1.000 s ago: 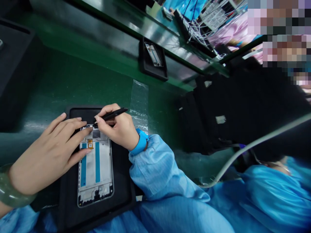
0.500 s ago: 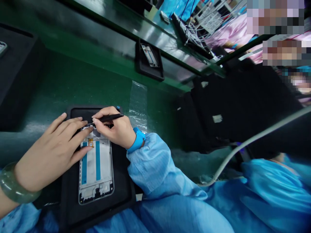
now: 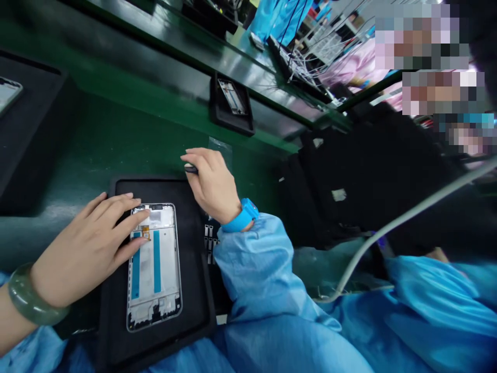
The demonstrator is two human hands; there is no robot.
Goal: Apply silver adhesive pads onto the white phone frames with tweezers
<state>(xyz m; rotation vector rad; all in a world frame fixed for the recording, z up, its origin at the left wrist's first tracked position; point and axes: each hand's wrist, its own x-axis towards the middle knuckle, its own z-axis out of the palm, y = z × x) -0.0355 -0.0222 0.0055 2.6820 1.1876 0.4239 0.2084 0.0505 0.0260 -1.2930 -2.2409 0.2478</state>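
A white phone frame [image 3: 155, 267] with two blue strips lies in a black tray [image 3: 194, 305] in front of me. My left hand [image 3: 89, 246] rests flat on the frame's upper left corner, fingers stretched out and open. My right hand [image 3: 212, 184] is lifted beyond the tray's far right corner, fingers curled around a black pen-like tool [image 3: 191, 169] of which only the end shows. A blue band sits on my right wrist and a green bangle on my left.
A clear film strip [image 3: 221, 145] lies on the green bench past my right hand. A second black tray [image 3: 232, 123] with a frame sits on the conveyor rail. Small metal parts [image 3: 209, 241] lie beside the tray. Black fixtures [image 3: 368, 181] and a grey cable [image 3: 392, 225] are on the right.
My right hand has lifted off the frame's top edge and moved up and right with the black tool. My left hand has stayed on the frame.
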